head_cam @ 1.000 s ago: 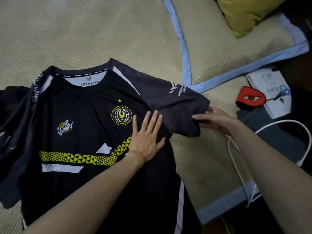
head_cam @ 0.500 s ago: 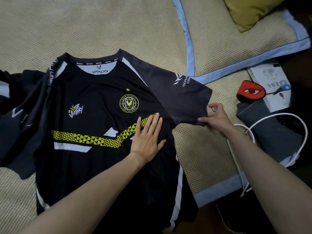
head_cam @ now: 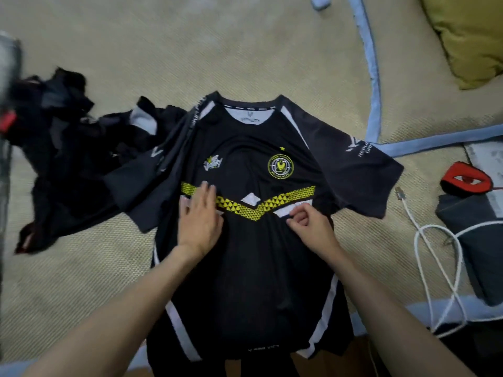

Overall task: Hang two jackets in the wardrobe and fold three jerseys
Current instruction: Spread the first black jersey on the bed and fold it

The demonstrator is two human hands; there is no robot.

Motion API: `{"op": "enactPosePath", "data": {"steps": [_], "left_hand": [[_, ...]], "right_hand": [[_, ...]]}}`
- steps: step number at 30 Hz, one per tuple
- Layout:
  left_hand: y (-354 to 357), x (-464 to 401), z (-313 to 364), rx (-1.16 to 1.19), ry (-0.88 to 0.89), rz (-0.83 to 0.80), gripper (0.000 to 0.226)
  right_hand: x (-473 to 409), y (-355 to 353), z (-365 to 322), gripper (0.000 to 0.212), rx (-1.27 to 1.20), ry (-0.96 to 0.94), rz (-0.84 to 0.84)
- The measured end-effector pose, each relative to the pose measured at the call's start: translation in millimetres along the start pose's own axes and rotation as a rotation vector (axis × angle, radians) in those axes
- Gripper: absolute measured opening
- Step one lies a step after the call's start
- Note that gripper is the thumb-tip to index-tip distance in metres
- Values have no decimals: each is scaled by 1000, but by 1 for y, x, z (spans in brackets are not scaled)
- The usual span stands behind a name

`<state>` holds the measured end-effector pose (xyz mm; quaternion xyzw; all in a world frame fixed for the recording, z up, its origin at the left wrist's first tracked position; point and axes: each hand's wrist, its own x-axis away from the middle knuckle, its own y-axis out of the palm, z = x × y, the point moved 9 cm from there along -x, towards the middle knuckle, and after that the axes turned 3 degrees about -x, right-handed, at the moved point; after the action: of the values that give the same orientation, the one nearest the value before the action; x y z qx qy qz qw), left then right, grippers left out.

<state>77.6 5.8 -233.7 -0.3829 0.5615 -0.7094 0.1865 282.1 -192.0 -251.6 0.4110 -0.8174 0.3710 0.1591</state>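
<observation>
A woven straw mat [head_cam: 81, 281] with pale blue edging covers the surface nearest the person, and a second blue-edged mat [head_cam: 217, 50] lies beyond it. The black jersey [head_cam: 253, 268] is spread front-up on the near mat, its hem towards the person and its collar away. The left hand [head_cam: 200, 221] rests flat on the jersey's chest, fingers straight over the left end of the yellow chevron band. The right hand [head_cam: 310, 227] lies just beside it on the right, fingers curled and pinching the fabric under the band's right end. A white cable [head_cam: 435, 268] loops on the mat to the right, near a red eye-patterned item [head_cam: 465, 180]. A heap of dark clothes [head_cam: 68, 159] lies left, touching the jersey's sleeve. A yellow pillow [head_cam: 468, 36] sits at the far right
</observation>
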Motion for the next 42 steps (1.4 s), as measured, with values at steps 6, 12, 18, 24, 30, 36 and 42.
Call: {"op": "enactPosePath", "data": {"steps": [6, 12, 18, 24, 30, 36, 42], "left_hand": [[-36, 29, -170, 421, -647, 205, 48], [-20, 13, -223, 837, -707, 221, 83], [-123, -29, -146, 828, -371, 415, 17], [-179, -30, 69, 957, 358, -123, 36], [-130, -92, 75, 827, 206, -272, 29], [-60, -159, 56, 82, 308, -222, 64], [-71, -210, 124, -487, 639, -55, 55]], "right_hand": [[-14, 62, 3, 5, -160, 333, -256], [-9, 84, -51, 19, -246, 261, -350], [-3, 132, -146, 49, -420, 49, -431], [17, 88, -181, 57, -825, -212, -551], [-15, 31, -23, 35, -1245, 390, -6], [-27, -1, 51, 36, -1004, 452, 127], [-62, -25, 47, 43, -709, 255, 294]]}}
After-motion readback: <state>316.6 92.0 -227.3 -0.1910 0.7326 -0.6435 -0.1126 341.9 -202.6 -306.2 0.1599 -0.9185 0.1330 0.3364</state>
